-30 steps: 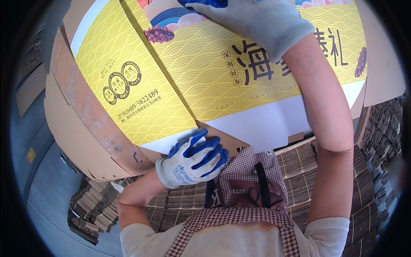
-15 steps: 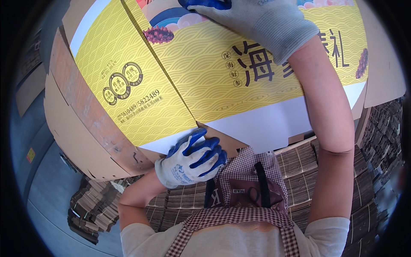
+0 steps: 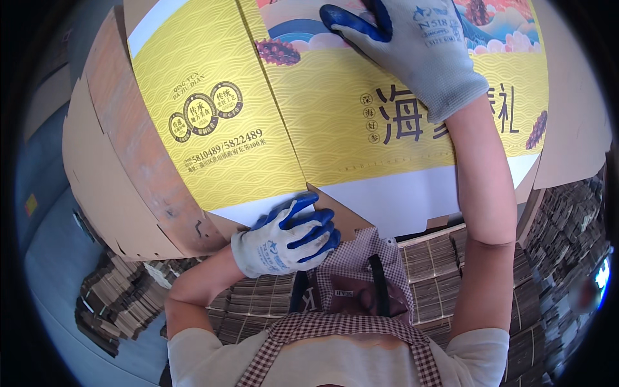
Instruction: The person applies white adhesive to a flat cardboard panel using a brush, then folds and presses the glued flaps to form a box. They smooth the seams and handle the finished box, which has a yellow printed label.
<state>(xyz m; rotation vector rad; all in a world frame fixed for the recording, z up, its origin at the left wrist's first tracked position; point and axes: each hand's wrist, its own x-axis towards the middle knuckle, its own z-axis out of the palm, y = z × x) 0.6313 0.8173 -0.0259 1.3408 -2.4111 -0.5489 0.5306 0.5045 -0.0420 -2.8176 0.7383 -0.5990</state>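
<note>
A large yellow printed cardboard sheet (image 3: 225, 155) with a wave pattern, dark lettering and a colourful picture fills the upper middle. A straight crease divides it into a left and a wider right panel, with white flaps along the near edge. My left hand (image 3: 287, 235), in a white glove with blue coating, is at the near edge beside the crease, fingers bent over the cardboard; its thumb is hard to make out. My right hand (image 3: 412, 48), gloved alike, lies on the right panel near the picture, palm down, thumb and forefinger apart.
Plain brown cardboard sheets (image 3: 97, 174) and a scuffed reddish-brown board (image 3: 142, 148) lie left of the printed sheet. Bundled stacks of flat cardboard (image 3: 432, 271) stand below, close to my checked apron (image 3: 361, 284). More stacks (image 3: 567, 219) are at the right.
The view has shifted, so the sheet and my right hand sit lower and slightly farther right. More of the right glove and the picture shows. My left hand keeps its place at the edge.
</note>
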